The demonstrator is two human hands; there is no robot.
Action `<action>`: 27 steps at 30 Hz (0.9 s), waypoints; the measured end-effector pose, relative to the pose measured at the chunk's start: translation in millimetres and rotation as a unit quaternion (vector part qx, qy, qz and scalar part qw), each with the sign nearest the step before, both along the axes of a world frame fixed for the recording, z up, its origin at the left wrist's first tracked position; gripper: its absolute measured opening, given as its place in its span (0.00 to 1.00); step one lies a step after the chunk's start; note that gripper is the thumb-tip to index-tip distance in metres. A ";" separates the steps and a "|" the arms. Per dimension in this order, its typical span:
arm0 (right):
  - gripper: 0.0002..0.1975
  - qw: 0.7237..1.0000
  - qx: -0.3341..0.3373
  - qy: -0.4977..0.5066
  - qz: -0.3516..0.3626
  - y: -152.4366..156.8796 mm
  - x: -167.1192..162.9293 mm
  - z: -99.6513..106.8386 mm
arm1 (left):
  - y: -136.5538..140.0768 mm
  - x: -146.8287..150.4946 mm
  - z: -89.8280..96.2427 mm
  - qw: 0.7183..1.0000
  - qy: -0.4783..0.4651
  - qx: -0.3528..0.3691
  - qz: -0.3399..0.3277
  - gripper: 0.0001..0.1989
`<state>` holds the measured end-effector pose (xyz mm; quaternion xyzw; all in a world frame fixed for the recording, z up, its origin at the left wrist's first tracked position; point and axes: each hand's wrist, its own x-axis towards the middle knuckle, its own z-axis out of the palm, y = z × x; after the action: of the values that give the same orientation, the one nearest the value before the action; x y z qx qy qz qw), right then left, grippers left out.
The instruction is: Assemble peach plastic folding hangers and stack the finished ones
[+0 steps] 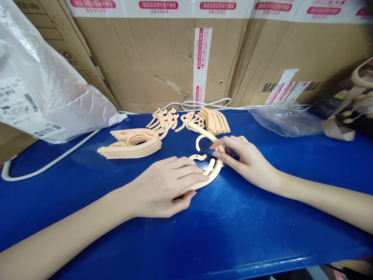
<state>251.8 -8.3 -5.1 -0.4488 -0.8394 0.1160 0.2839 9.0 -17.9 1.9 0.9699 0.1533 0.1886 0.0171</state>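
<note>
A cream plastic folding hanger (217, 171) lies on the blue table, its curved arm bending around between my hands. My left hand (171, 184) is closed over the lower part, which the palm and fingers partly hide. With thumb and fingertips, my right hand (239, 155) pinches the bend of the hanger. A small cream hook piece (199, 157) shows just beyond my left fingers. Behind it, a straight cream arm (201, 130) slants down toward my right fingertips, with a curved end near them; whether these parts are joined is hidden.
A stack of cream hanger pieces (131, 149) lies at the left. Loose hooks (164, 120) and stacked arms (215, 121) sit behind. Cardboard boxes (145, 58) line the back, with a white cable (204, 104) before them. A plastic parcel bag (43, 85) leans left; clear film (288, 118) lies right.
</note>
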 end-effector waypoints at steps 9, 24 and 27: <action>0.09 1.000 -0.015 -0.004 0.018 0.3 0.3 1.1 | 0.7 -1.2 -1.7 1.000 0.020 -0.001 -0.010 0.19; 0.12 0.989 -0.038 -0.008 0.139 -0.7 1.6 2.0 | 4.6 -1.7 -1.4 0.999 -0.001 0.012 0.043 0.16; 0.12 0.983 -0.049 -0.017 0.175 -0.6 2.4 1.8 | 4.7 -2.2 -1.7 0.999 0.012 0.025 0.045 0.15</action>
<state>254.2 -8.9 -3.3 -0.3101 -0.9029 0.1976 0.2226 6.9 -13.2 0.2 0.9643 0.1918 0.1815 -0.0179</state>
